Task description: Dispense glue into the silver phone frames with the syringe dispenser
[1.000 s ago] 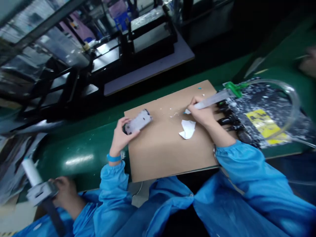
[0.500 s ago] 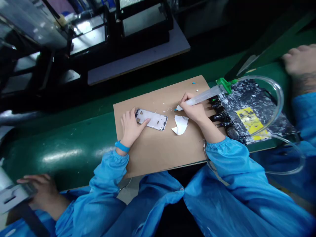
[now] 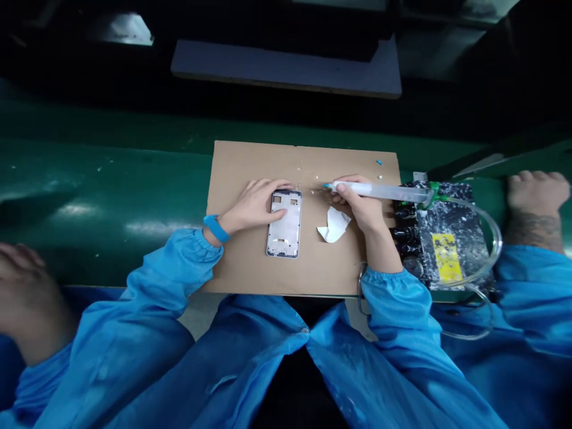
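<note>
A pale phone frame [image 3: 282,229] with cut-outs lies flat on a brown cardboard sheet [image 3: 241,262]. My left hand [image 3: 258,202] grips its upper part, the thumb across its face and the fingers along the top edge. In my right hand [image 3: 360,202] is a dispensing syringe [image 3: 388,191], held like a pen and closed in the fingers. Its blue tip points left, above the cardboard and apart from the phone frame. A green cap and clear tube are joined to the syringe's rear end. Crumpled white paper [image 3: 335,225] lies below my right hand.
At the right stands a white-spattered black box [image 3: 456,229] with knobs and a clear hose [image 3: 495,238]. Small white crumbs and a blue bit [image 3: 379,162] lie on the cardboard. Other people's hands rest at far left [image 3: 27,292] and far right [image 3: 538,193]. A shelf [image 3: 286,68] runs behind.
My left hand has turned the phone frame from lying crosswise to pointing away from me. The syringe now lies more level, still in my right hand. My head view has rotated.
</note>
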Action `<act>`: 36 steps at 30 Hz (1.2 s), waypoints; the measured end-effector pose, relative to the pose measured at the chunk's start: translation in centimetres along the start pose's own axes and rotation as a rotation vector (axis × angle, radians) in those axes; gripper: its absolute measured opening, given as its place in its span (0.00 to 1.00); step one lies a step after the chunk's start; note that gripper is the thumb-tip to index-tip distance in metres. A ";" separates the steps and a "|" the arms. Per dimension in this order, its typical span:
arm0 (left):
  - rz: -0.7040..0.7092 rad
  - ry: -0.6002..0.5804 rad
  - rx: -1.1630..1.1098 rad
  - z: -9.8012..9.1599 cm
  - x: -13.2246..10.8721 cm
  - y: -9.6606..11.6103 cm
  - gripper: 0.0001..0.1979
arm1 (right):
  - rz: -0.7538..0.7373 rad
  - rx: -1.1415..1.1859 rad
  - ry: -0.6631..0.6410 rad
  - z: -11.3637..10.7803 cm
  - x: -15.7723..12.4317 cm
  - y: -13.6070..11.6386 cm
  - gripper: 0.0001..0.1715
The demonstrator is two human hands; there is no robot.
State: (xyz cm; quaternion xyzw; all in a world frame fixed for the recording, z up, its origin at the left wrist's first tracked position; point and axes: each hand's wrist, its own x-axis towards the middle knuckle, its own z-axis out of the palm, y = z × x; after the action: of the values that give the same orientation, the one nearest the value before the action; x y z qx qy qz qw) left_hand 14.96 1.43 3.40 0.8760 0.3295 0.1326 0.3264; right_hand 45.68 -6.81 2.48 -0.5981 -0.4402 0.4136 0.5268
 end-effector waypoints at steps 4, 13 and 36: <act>0.067 -0.018 -0.038 0.8 0.0 0.3 0.36 | -0.025 -0.038 -0.105 1.8 0.3 -0.8 0.33; 0.030 0.079 -0.016 1.6 0.0 0.7 0.40 | -0.103 -0.082 -0.314 3.2 0.8 -1.0 0.28; 0.023 0.080 0.030 1.7 -0.1 0.9 0.40 | -0.112 -0.205 -0.301 4.0 -0.1 -0.8 0.24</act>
State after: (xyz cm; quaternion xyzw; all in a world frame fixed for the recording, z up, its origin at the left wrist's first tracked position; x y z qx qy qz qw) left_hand 16.12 0.04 2.78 0.8785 0.3344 0.1663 0.2980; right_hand 41.78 -5.79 2.91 -0.5546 -0.5864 0.4213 0.4137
